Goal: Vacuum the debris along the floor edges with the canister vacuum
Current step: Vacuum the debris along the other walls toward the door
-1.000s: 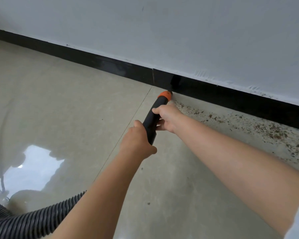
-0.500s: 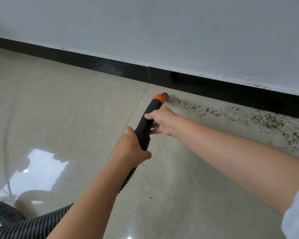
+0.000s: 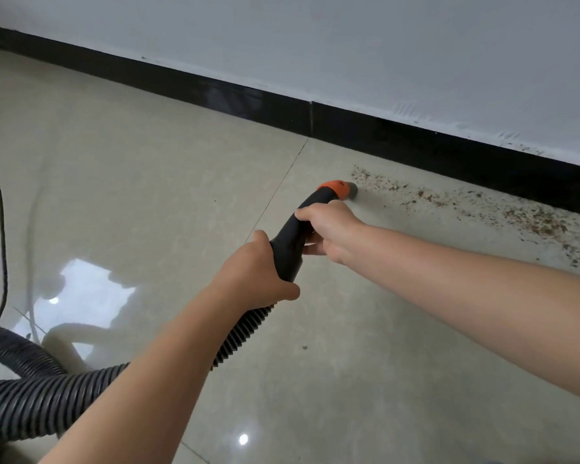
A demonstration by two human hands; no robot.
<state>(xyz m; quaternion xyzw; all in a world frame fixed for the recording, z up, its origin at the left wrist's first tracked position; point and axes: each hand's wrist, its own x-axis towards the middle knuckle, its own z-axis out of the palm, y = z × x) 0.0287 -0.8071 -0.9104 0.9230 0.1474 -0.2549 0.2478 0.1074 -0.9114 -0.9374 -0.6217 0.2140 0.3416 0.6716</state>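
Nozzle (image 3: 337,190) moved rightward; two hands (image 3: 258,272) grip it.

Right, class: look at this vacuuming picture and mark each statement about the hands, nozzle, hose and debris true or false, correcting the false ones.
1. Both hands grip the vacuum handle. True: the left hand holds its rear end by the hose and the right hand holds it further forward.
2. The orange-collared nozzle sits at the left end of the brown debris. True.
3. The debris lies left of the nozzle. False: it trails right along the black baseboard.
4. The ribbed hose is white. False: it is dark grey-black.
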